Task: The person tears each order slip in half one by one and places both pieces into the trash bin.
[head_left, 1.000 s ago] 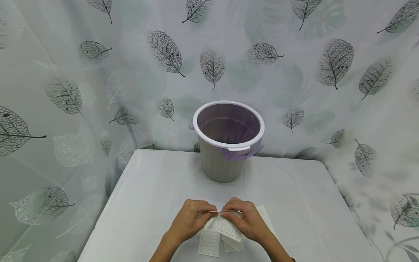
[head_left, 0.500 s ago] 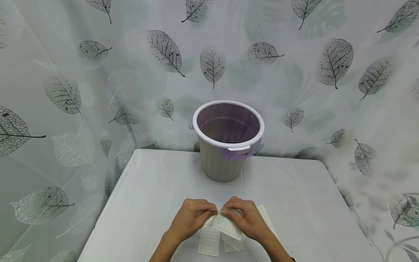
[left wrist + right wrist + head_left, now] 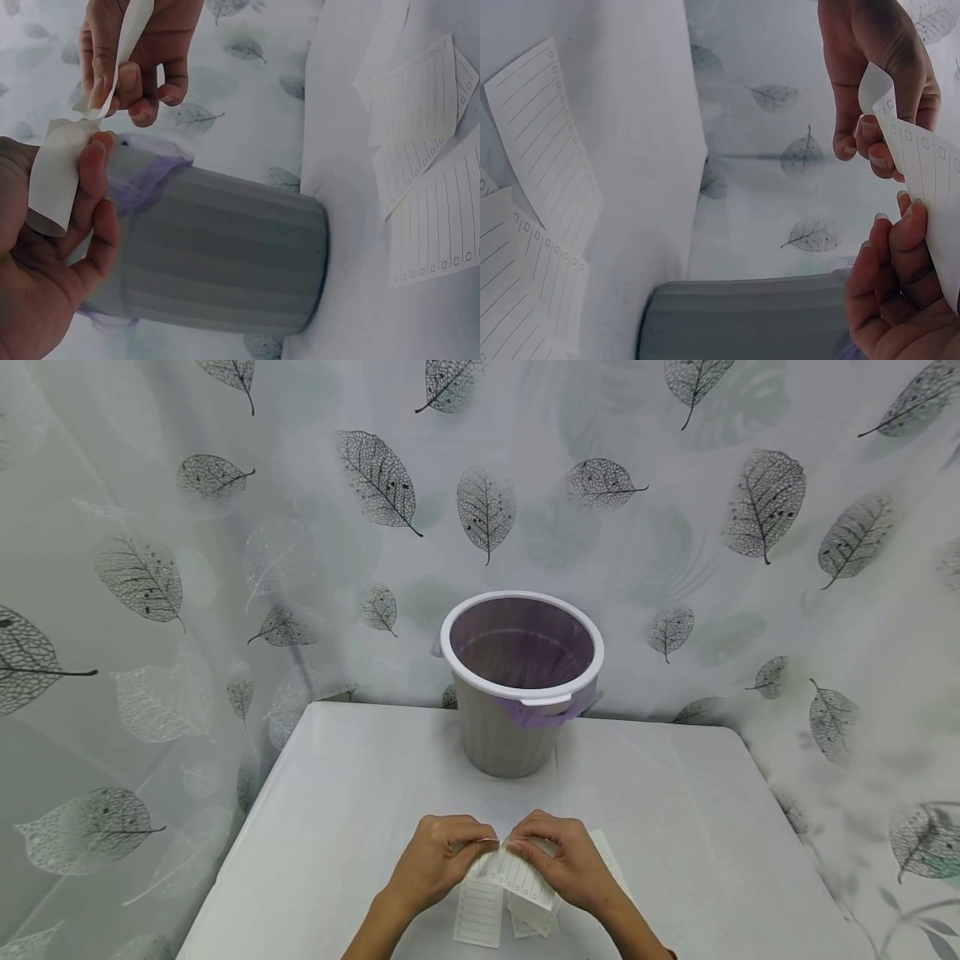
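Note:
Both hands meet near the front of the table and pinch a pale, lined checklist sheet (image 3: 517,878) with small boxes along its edge. My left hand (image 3: 438,860) holds one part of it between thumb and fingers; in the left wrist view that part (image 3: 56,176) curls over. On the other side, my right hand (image 3: 558,860) pinches the larger part, which in the right wrist view slants down as a lined flap (image 3: 937,195). Between the fingertips the paper narrows and twists. Below lie loose checklist sheets (image 3: 478,914), overlapping one another.
A grey bin (image 3: 498,735) with a white rim and purple liner (image 3: 543,717) stands at the back of the white-covered table (image 3: 375,768). Leaf-patterned curtains (image 3: 525,527) hang behind it and along the sides.
Both hands stay almost in place. The thin white edge that showed between the fingertips a second ago has shifted, and the paper there now bends differently.

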A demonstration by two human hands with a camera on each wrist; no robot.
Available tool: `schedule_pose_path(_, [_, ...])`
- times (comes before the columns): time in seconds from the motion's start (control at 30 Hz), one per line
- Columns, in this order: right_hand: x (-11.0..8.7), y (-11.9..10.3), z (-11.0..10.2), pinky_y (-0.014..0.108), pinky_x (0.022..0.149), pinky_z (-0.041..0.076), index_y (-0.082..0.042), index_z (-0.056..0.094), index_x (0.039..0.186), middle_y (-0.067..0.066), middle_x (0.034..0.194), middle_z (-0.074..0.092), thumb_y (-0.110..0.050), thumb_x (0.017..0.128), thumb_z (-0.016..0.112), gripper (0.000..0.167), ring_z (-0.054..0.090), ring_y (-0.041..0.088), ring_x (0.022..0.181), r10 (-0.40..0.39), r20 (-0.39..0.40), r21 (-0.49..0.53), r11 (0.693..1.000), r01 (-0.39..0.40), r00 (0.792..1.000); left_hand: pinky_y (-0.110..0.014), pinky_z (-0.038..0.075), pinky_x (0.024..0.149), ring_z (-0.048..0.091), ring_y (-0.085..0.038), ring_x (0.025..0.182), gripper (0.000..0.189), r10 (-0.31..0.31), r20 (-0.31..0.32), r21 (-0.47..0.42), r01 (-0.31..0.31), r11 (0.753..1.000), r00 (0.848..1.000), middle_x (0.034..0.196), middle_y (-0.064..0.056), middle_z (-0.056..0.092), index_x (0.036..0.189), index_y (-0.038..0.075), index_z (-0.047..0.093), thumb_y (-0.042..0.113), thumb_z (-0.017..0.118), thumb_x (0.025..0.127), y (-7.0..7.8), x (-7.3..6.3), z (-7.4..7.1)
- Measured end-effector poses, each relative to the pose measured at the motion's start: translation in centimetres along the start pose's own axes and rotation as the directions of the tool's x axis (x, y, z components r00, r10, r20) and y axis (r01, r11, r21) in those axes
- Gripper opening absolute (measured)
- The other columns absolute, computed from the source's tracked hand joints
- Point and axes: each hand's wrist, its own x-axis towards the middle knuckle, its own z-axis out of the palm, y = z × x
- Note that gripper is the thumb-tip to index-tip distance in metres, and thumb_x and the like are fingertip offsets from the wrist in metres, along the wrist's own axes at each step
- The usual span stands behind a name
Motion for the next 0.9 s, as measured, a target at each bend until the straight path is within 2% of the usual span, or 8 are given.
schedule_pose_path(0.5, [-0.07, -0.19, 0.03, 0.032, 0.081, 0.057, -0.013, 0.08, 0.099, -0.007, 0.098, 0.074, 0.001, 0.094, 0.074, 0.016, 0.071, 0.019, 0.088, 0.003, -0.001, 0.007, 1.0, -0.003, 1.0, -0.023, 0.058, 0.072, 0.07, -0.004, 0.081, 0.017, 0.004, -0.003, 0.004, -0.004, 1.0, 1.0, 0.09, 0.008, 0.075, 0.093, 0.011, 0.081, -0.005, 0.076, 0.092, -0.05, -0.1, 0.12])
schedule_pose_path(0.73, [-0.03, -0.2, 0.1, 0.032, 0.08, 0.057, -0.013, 0.08, 0.099, -0.007, 0.098, 0.074, 0.007, 0.092, 0.074, 0.022, 0.071, 0.019, 0.087, -0.01, -0.005, 0.012, 1.0, 0.01, 1.0, -0.023, 0.058, 0.072, 0.071, -0.005, 0.081, 0.017, 0.004, -0.008, 0.005, -0.004, 1.0, 1.0, 0.091, 0.007, 0.075, 0.093, 0.011, 0.081, -0.005, 0.076, 0.091, -0.12, -0.14, 0.07])
schedule_pose_path(0.9, [0.01, -0.01, 0.11, 0.032, 0.08, 0.057, -0.013, 0.08, 0.099, -0.007, 0.097, 0.074, 0.001, 0.095, 0.074, 0.016, 0.071, 0.019, 0.087, -0.015, -0.005, 0.013, 1.0, 0.015, 1.0, -0.023, 0.057, 0.072, 0.071, -0.005, 0.081, 0.017, 0.008, -0.019, 0.008, -0.008, 1.0, 1.0, 0.09, 0.007, 0.075, 0.093, 0.011, 0.08, -0.006, 0.077, 0.09, -0.1, -0.11, 0.03])
